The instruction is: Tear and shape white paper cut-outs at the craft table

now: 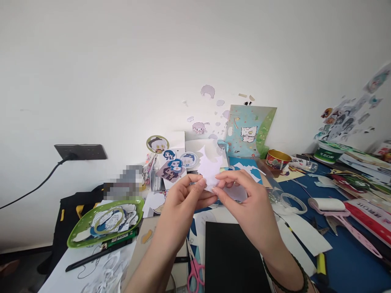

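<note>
A white paper cutout (pixel 210 166) with pointed, jagged upper edges is held up over the middle of the desk. My left hand (pixel 186 199) grips its lower left edge between thumb and fingers. At the lower right edge, the thumb and index finger of my right hand (pixel 244 191) pinch it, the other fingers curled behind. Fingers hide the bottom of the cutout. Below my hands lies a black sheet (pixel 235 256), and pink-handled scissors (pixel 195 268) rest just left of it.
A green tray (pixel 75 240) of paper cutouts stands at left, beside a black-and-green utility knife (pixel 119 240). At right are a pink lint roller (pixel 330 205), a roll of clear tape (pixel 293 203) and a red-and-gold tub (pixel 277 159). Stickers cover parts of the wall (pixel 122 61).
</note>
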A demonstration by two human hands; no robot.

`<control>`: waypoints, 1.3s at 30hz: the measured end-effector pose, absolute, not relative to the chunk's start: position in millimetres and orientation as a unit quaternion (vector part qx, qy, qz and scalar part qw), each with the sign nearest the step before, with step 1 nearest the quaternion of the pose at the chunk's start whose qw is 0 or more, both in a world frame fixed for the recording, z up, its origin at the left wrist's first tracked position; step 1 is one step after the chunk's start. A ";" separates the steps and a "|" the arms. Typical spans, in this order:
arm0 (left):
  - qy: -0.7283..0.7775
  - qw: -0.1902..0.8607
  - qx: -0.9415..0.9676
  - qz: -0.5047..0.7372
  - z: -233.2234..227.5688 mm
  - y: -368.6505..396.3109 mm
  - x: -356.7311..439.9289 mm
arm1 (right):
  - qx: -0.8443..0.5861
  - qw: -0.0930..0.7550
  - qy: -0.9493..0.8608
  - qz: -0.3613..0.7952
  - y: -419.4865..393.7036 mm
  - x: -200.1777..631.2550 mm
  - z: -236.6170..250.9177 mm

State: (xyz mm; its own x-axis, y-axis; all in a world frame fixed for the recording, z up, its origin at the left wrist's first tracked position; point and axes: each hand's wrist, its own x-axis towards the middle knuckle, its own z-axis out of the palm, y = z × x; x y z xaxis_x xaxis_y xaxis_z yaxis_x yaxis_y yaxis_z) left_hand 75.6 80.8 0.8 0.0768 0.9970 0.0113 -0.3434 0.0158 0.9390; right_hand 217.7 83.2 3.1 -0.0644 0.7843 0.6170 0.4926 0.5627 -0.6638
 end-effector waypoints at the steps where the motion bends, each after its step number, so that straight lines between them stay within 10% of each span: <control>1: 0.386 0.600 0.423 0.559 0.6 80.4 75.7 | -0.447 0.518 -0.716 0.140 82.8 217.3 3.2; 39: 0.381 0.581 0.438 0.571 -1.3 78.3 82.3 | -0.453 0.517 -0.717 0.112 82.9 218.9 1.2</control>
